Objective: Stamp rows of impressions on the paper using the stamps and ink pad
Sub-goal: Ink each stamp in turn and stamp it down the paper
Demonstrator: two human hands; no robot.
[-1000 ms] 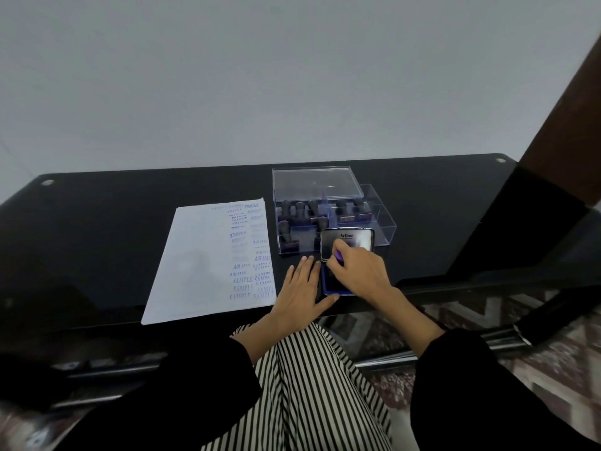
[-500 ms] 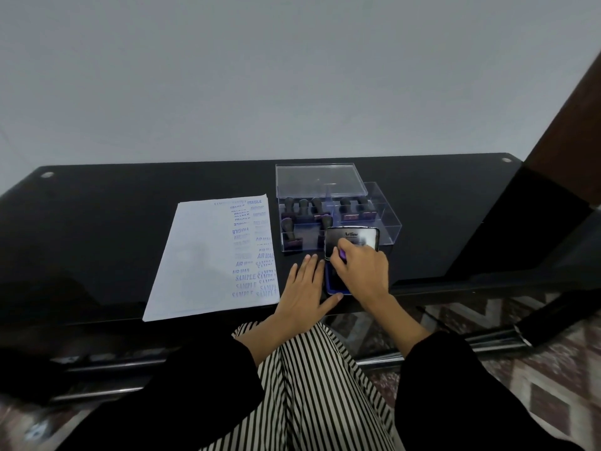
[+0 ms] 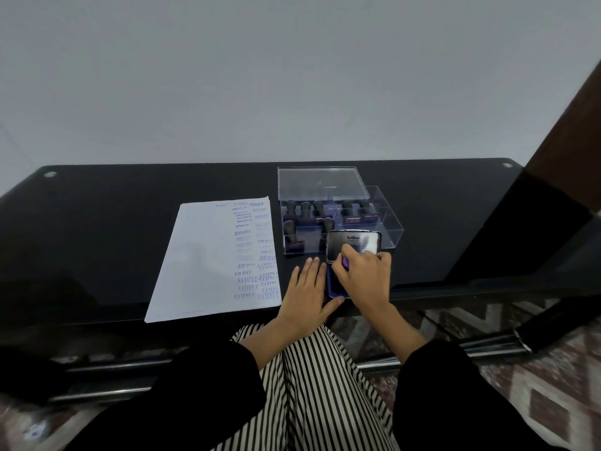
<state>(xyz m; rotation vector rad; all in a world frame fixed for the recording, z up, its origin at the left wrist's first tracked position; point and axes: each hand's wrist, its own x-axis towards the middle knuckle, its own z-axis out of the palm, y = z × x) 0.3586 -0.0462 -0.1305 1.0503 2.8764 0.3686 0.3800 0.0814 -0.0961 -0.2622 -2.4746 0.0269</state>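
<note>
A white paper lies on the black table, its right part covered with rows of blue impressions. The ink pad sits open at the table's front edge, with its silver lid raised behind it. My right hand grips a purple stamp over the blue pad; the stamp is mostly hidden by my fingers. My left hand rests flat on the table beside the pad, thumb touching its near edge.
A clear plastic box behind the pad holds several dark-handled stamps. Its clear lid leans at the back. The black table ends near my lap. A dark wooden post rises at the right.
My right hand with the stamp has shifted slightly on the ink pad. The left hand stays flat beside it.
</note>
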